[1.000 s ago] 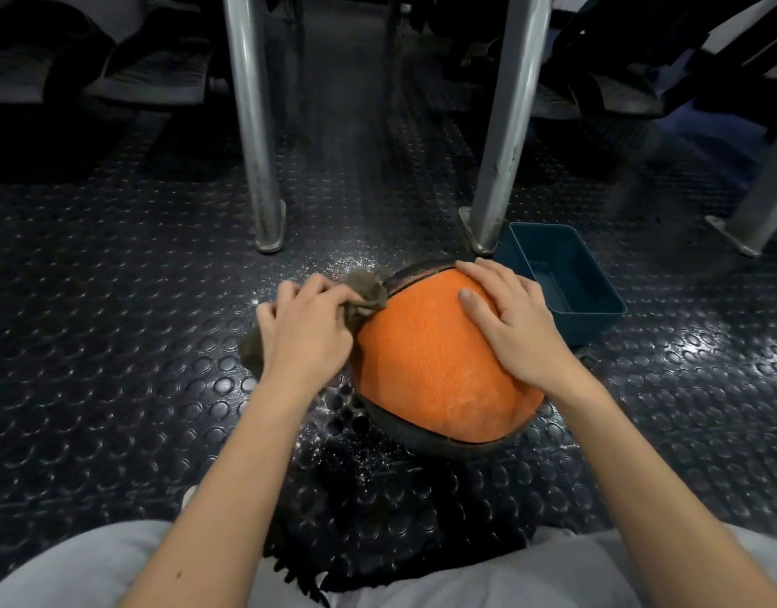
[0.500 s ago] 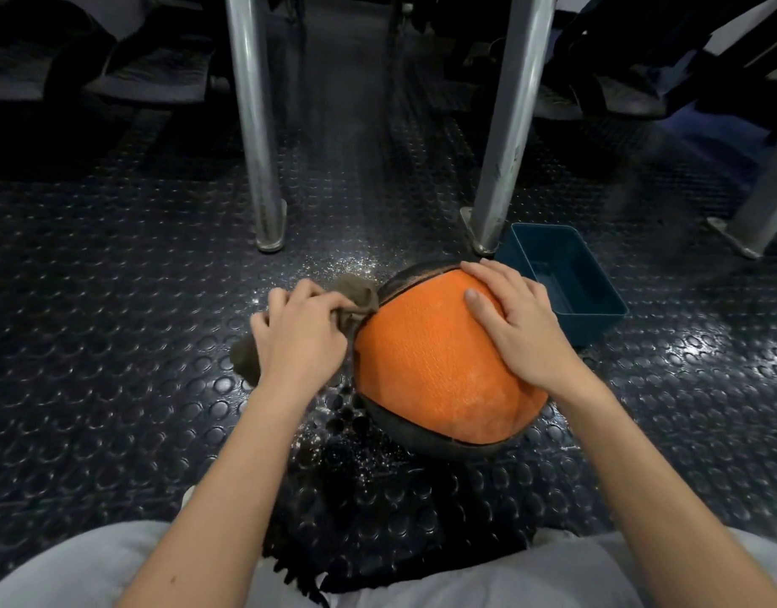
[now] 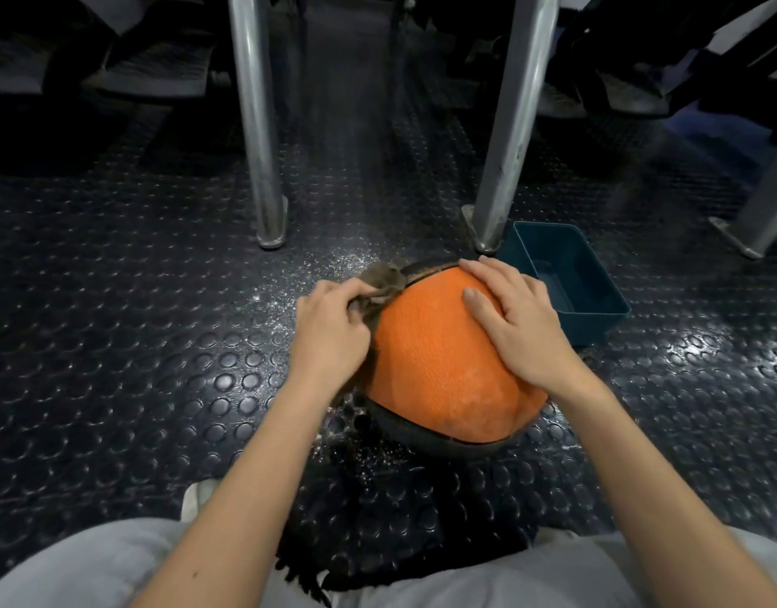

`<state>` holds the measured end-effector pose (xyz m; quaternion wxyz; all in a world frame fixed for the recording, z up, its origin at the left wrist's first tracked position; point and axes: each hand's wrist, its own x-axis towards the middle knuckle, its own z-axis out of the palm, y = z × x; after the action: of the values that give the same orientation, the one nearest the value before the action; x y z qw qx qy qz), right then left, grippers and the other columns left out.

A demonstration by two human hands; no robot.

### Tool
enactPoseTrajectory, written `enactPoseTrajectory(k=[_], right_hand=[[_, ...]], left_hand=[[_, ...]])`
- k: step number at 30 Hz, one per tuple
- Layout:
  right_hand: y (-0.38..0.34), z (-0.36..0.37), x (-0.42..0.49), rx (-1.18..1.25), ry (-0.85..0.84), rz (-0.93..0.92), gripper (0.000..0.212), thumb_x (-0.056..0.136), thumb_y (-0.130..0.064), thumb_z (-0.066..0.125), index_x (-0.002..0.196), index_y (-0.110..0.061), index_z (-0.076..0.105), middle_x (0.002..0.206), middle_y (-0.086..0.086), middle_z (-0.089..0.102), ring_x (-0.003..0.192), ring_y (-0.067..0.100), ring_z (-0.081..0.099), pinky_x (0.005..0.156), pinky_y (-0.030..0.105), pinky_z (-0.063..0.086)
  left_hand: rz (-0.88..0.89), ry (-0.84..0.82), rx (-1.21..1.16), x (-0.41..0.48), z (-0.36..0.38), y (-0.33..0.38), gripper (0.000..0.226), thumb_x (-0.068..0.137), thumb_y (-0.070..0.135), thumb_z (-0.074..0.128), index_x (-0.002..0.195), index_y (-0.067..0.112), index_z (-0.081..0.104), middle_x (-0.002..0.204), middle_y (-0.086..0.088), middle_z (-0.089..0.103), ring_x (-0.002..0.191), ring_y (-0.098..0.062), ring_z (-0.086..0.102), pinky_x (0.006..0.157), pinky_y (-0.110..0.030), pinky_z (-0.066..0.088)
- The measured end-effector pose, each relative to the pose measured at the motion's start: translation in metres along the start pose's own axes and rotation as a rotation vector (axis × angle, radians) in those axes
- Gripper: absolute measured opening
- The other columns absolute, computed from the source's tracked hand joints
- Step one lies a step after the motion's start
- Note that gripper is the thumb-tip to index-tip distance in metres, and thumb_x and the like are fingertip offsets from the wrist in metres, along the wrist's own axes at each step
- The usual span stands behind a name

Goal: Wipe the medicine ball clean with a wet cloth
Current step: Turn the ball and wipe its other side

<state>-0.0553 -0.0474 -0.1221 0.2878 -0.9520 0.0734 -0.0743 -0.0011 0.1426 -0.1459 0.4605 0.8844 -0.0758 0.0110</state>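
While your right hand (image 3: 516,326) lay flat with spread fingers on the orange medicine ball (image 3: 443,366), the ball sat on the studded floor (image 3: 136,344) beside a blue tub (image 3: 597,318). Your left hand (image 3: 329,333) gripped a bunched grey cloth (image 3: 383,277) against the ball's upper left edge.

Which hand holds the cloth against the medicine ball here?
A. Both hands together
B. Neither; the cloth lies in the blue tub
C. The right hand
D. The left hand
D: the left hand grips the brown cloth at the medicine ball's upper left edge, while the right hand rests flat on the orange top.
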Motion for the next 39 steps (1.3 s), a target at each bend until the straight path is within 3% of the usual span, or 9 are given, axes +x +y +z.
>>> enactPoseTrajectory(k=[4,7,15,20,23,29,32,35,39], right_hand=[[0.001,-0.001,-0.001,0.021,-0.014,-0.026,0.035,0.090,-0.061,0.031,0.125,-0.059,0.032,0.146,-0.019,0.031,0.135,0.015,0.020,0.112,0.051,0.018],[0.003,-0.001,0.001,0.015,-0.001,-0.049,0.041,0.083,-0.074,0.025,0.121,-0.060,0.029,0.146,-0.019,0.033,0.134,0.015,0.023,0.111,0.050,0.020],[0.001,-0.004,0.000,0.052,-0.034,-0.023,0.036,0.088,-0.058,0.031,0.124,-0.058,0.033,0.143,-0.022,0.031,0.134,0.012,0.019,0.113,0.050,0.017],[0.005,-0.014,0.000,0.138,-0.111,-0.055,0.036,0.081,-0.059,0.038,0.116,-0.063,0.035,0.136,-0.029,0.030,0.132,0.007,0.019,0.114,0.045,0.016],[0.011,-0.024,0.002,0.203,-0.165,-0.071,0.040,0.080,-0.054,0.048,0.119,-0.056,0.044,0.138,-0.028,0.034,0.135,0.009,0.022,0.113,0.040,0.018],[0.016,-0.041,0.006,0.296,-0.331,-0.104,0.038,0.085,-0.030,0.064,0.119,-0.044,0.056,0.140,-0.028,0.039,0.139,0.000,0.022,0.117,0.040,0.016],[0.017,-0.047,0.007,0.322,-0.378,-0.078,0.041,0.088,-0.009,0.060,0.115,-0.040,0.058,0.141,-0.024,0.040,0.140,0.001,0.018,0.117,0.040,0.011],[0.015,-0.042,0.004,0.384,-0.340,-0.067,0.037,0.079,-0.015,0.054,0.107,-0.038,0.060,0.138,-0.024,0.043,0.134,-0.002,0.032,0.115,0.039,0.023],[0.014,-0.032,0.005,0.333,-0.268,-0.112,0.035,0.072,-0.050,0.059,0.106,-0.045,0.058,0.138,-0.026,0.045,0.127,-0.004,0.040,0.110,0.041,0.032]], left_hand=[[0.194,0.061,-0.080,-0.015,-0.001,0.025,0.031,0.095,0.008,0.045,0.100,0.031,0.065,0.104,0.011,0.047,0.102,-0.007,0.033,0.081,-0.011,0.025],[0.389,-0.035,-0.050,-0.026,0.007,0.037,0.031,0.092,0.015,0.045,0.097,0.033,0.069,0.102,0.015,0.045,0.101,-0.007,0.033,0.089,-0.019,0.026],[-0.105,-0.015,0.181,0.001,-0.013,-0.007,0.036,0.093,0.006,0.044,0.111,0.031,0.064,0.114,0.001,0.045,0.111,-0.018,0.030,0.099,-0.038,0.031],[0.237,0.108,-0.097,-0.003,-0.013,0.016,0.036,0.094,0.005,0.049,0.103,0.037,0.064,0.105,0.011,0.047,0.101,-0.008,0.030,0.086,-0.001,0.020],[0.366,-0.056,-0.027,-0.006,-0.002,0.016,0.034,0.094,0.009,0.051,0.111,0.034,0.067,0.106,0.016,0.046,0.101,-0.008,0.030,0.091,-0.014,0.024],[-0.039,-0.093,0.227,0.004,-0.013,-0.012,0.034,0.097,0.012,0.044,0.120,0.030,0.062,0.117,0.004,0.049,0.105,-0.015,0.030,0.096,-0.035,0.031],[0.001,0.004,0.111,0.005,-0.021,-0.005,0.033,0.097,0.011,0.044,0.118,0.028,0.063,0.112,0.007,0.048,0.103,-0.012,0.028,0.091,-0.025,0.025],[0.181,0.050,-0.092,0.002,-0.019,0.012,0.033,0.096,0.009,0.048,0.105,0.037,0.061,0.103,0.014,0.049,0.103,-0.010,0.033,0.086,-0.014,0.021],[0.201,-0.219,-0.188,-0.004,-0.001,0.010,0.038,0.095,0.008,0.051,0.092,0.046,0.058,0.098,0.021,0.051,0.111,-0.019,0.046,0.102,-0.035,0.033]])
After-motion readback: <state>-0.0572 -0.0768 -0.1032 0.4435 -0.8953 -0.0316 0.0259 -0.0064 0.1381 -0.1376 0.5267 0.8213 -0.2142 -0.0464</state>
